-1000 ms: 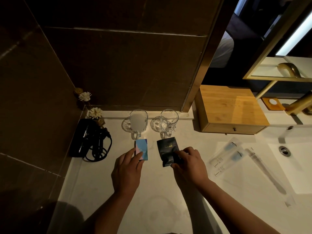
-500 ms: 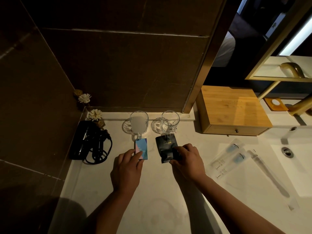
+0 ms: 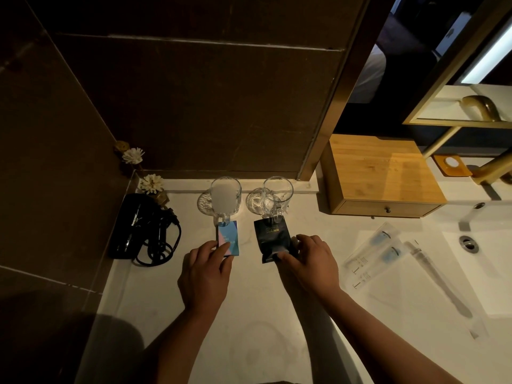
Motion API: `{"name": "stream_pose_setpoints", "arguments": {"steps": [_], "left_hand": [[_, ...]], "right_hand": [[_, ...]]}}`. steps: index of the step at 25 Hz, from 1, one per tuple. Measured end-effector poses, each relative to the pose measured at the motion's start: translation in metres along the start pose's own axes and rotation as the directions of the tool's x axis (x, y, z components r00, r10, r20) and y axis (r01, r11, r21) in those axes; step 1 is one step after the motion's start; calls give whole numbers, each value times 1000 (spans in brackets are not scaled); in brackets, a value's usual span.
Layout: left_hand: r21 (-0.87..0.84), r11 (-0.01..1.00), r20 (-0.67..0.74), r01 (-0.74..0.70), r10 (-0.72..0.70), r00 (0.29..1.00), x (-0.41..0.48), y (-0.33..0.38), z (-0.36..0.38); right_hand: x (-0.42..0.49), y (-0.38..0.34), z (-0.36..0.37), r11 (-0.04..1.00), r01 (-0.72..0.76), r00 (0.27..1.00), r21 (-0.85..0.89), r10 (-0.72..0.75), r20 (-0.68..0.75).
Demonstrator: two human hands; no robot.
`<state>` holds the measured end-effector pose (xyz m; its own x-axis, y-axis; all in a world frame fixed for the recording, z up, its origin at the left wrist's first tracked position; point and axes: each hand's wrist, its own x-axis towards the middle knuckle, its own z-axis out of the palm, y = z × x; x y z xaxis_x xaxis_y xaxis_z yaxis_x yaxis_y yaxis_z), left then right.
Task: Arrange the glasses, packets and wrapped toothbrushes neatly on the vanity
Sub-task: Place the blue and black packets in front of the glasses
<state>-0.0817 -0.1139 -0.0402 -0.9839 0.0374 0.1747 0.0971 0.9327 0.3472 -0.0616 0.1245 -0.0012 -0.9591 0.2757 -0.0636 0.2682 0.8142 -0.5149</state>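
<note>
Head view: hands, left (image 3: pixel 205 275) fingertips pressing blue packet (image 3: pixel 228 239), right (image 3: pixel 310 261) pinching black packet (image 3: pixel 274 239), lettering illegible.

The scene is dim and warm-toned. The brightest source is a white light strip (image 3: pixel 487 60) at the upper right, and the pale countertop (image 3: pixel 277 314) catches most of the glow. The dark wall tiles (image 3: pixel 194 101) take up little light. A deep shadow pools at the lower left. Wide-angle distortion bends straight lines near the edges, and detail is soft and grainy.
</note>
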Motion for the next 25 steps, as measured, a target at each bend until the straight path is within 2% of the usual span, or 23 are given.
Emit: {"name": "stream_pose_setpoints", "arguments": {"steps": [5, 10, 13, 15, 17, 20, 23, 25], "left_hand": [[-29, 1000, -4, -2, 2, 1000, -1, -1, -1], [-55, 998, -10, -9, 9, 1000, -1, -1, -2], [-63, 998, -15, -14, 13, 1000, -1, -2, -2], [-58, 998, -20, -8, 7, 1000, -1, -1, -2], [-49, 999, -21, 0, -1, 1000, 0, 0, -2], [-41, 999, -15, 0, -1, 1000, 0, 0, -2], [-27, 1000, 3, 4, -4, 1000, 0, -1, -3], [-35, 999, 11, 6, -5, 1000, 0, -1, -4]], "right_hand": [[15, -23, 4, 982, -139, 990, -128, 140, 1], [24, -29, 2, 945, -313, 944, 91, 299, 142], [20, -16, -11, 857, -429, 902, 286, 385, 197], [13, -5, -22, 809, -435, 900, 395, 396, 179], [8, -3, -28, 863, -370, 929, 343, 350, 122], [9, -23, -18, 957, -265, 961, 116, 252, 117], [16, -47, 4, 977, -190, 977, -92, 198, 80], [19, -54, 14, 979, -185, 979, -87, 192, 72]]}}
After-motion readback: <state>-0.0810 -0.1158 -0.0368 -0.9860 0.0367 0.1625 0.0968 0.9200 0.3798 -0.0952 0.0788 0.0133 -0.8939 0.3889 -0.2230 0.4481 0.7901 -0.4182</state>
